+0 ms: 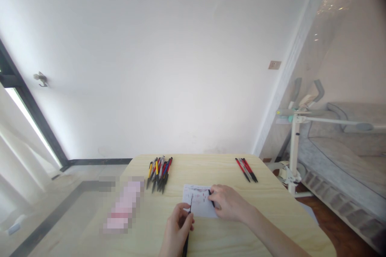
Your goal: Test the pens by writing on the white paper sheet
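Between the thumb and fingers of my left hand point(178, 225) is a black pen barrel point(185, 245), its lower end pointing toward me. A thin dark refill point(192, 200) sticks up from its top over the paper. My right hand point(227, 202) is closed around a short black pen piece point(211, 198), partly hidden by the fingers, and rests at the paper's right edge. The white sheet of paper point(197, 209) lies flat under both hands and carries small dark and reddish marks.
On the light wooden table point(211, 168), a pile of mixed-colour pens point(158, 174) lies back left and several red and grey pens point(245, 170) back right. A blurred pink object point(125, 207) is at the left edge. Exercise equipment point(295, 148) and a sofa point(340, 148) stand to the right.
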